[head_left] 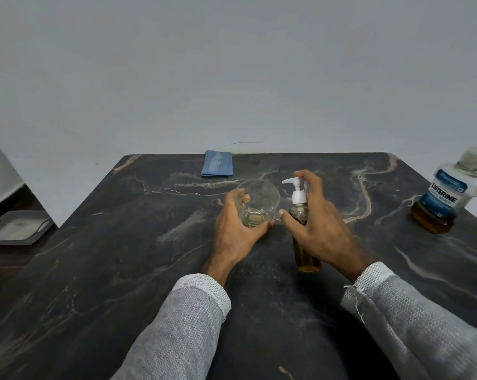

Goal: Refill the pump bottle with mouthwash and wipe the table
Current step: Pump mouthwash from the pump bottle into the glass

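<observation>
Left hand [236, 231] grips the glass cup [257, 204]; right hand [318, 223] wraps the pump bottle [303, 234].
Both stand mid-table [122, 270], side by side; mouthwash bottle [448, 196] far right, blue cloth [217, 163] at the back edge.

Left hand [236, 229] and right hand [318, 226] both curled in a grip, forearms extended.

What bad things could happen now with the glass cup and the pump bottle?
The left hand grips the glass cup with some liquid inside; tipping it could spill on the table. The right hand holds the pump bottle, a finger on the pump; pressing may squirt liquid out. The cloth lies far off.
</observation>
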Demonstrator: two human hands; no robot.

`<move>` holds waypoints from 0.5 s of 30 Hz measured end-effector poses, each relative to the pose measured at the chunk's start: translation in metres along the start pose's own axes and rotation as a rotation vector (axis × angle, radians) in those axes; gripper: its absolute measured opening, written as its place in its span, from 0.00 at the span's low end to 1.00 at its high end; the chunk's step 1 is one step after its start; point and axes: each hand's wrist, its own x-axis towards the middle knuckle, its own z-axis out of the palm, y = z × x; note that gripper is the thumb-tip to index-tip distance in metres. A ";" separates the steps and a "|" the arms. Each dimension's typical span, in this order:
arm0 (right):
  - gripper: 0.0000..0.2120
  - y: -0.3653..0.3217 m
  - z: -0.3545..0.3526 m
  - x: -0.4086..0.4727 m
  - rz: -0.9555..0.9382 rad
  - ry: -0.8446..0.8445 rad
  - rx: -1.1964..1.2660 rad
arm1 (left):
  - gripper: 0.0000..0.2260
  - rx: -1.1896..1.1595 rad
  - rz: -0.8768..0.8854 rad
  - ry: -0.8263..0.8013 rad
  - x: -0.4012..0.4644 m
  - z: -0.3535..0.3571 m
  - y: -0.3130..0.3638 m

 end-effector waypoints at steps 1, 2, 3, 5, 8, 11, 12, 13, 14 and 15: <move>0.32 -0.002 0.001 0.001 -0.006 -0.009 -0.015 | 0.41 0.002 0.005 0.004 0.000 0.000 0.000; 0.31 -0.004 0.003 0.002 -0.012 -0.018 -0.032 | 0.42 0.002 0.011 0.008 0.000 0.000 0.000; 0.31 -0.006 0.004 0.003 -0.021 -0.025 -0.048 | 0.43 -0.001 0.017 0.013 0.001 0.000 -0.001; 0.30 -0.009 0.006 0.006 -0.037 -0.033 -0.060 | 0.44 -0.002 0.014 0.019 0.001 0.000 -0.002; 0.28 -0.014 0.009 0.010 -0.062 -0.034 -0.081 | 0.44 0.019 -0.004 0.015 0.003 0.000 -0.004; 0.27 -0.016 0.010 0.017 -0.072 -0.019 -0.104 | 0.45 0.030 -0.019 0.005 0.003 0.000 -0.005; 0.26 -0.016 0.010 0.019 -0.071 -0.019 -0.113 | 0.45 0.032 -0.021 0.005 0.003 -0.001 -0.005; 0.26 -0.016 0.010 0.020 -0.068 -0.022 -0.127 | 0.45 0.035 -0.023 0.006 0.003 -0.001 -0.005; 0.26 -0.015 0.010 0.021 -0.065 -0.028 -0.140 | 0.46 0.038 -0.024 0.007 0.003 -0.001 -0.004; 0.25 -0.014 0.010 0.021 -0.063 -0.033 -0.149 | 0.46 0.040 -0.024 0.010 0.003 -0.001 -0.005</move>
